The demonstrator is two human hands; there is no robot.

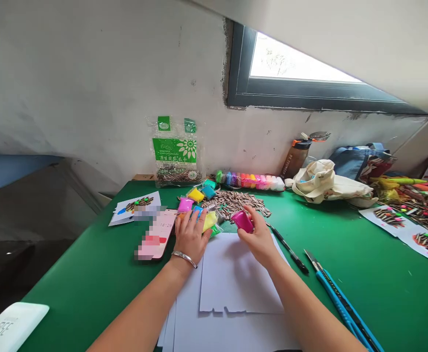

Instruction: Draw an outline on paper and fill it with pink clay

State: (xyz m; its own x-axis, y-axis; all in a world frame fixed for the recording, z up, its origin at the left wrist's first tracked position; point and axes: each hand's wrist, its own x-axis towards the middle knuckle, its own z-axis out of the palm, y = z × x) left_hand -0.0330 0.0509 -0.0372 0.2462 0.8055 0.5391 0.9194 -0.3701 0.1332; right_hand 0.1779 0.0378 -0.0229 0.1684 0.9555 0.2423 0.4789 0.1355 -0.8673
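Note:
My right hand [258,239] grips a magenta packet of modelling clay [243,222] between thumb and fingers, just above the top edge of a white paper sheet [241,288]. Fingers spread, my left hand [191,237] lies over a cluster of small clay packets. Beside its fingers are a pale yellow packet [210,221] and a pink packet [185,205]. Farther back sit a yellow packet [195,195] and a teal packet [209,191]. Behind both hands spreads a heap of striped sunflower seeds [237,203].
A phone [160,234] lies left of my left hand. To the right are a black pen [289,249] and a blue utility knife [340,298] with its blade out. A seed bag [177,154], a row of coloured clay [250,181] and a bottle [295,159] line the wall.

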